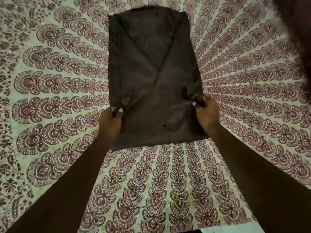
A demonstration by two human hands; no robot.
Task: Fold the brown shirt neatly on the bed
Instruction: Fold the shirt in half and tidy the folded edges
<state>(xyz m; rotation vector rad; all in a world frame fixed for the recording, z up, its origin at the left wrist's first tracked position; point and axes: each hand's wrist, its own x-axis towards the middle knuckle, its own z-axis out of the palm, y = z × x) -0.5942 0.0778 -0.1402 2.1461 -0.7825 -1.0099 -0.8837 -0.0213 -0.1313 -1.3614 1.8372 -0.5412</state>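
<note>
Lying flat in the middle of the bed (50,81) is one brown shirt (151,68), already folded into a tall rectangle with both sides turned inward so that their edges cross in a V over its centre. One small dark button (163,125) shows on the shirt's lower part. Two hands work it, one at each long edge. The left hand (110,121) pinches a bunch of cloth at the shirt's left edge, thumb and fingers closed on the fabric. The right hand (206,113) does the same at the shirt's right edge — both grips sit below the point of the V and above the button. The bed carries one printed sheet, pale green with rows of maroon fan motifs spreading outward from beneath the shirt. Both forearms run from the shirt's lower corners down to the bottom of the frame, where they are cut off. The shirt's top edge is dim and its collar hard to make out — a dark blurred mass (296,31) fills the corner up and to the right of the shirt, and I cannot tell what it is.
</note>
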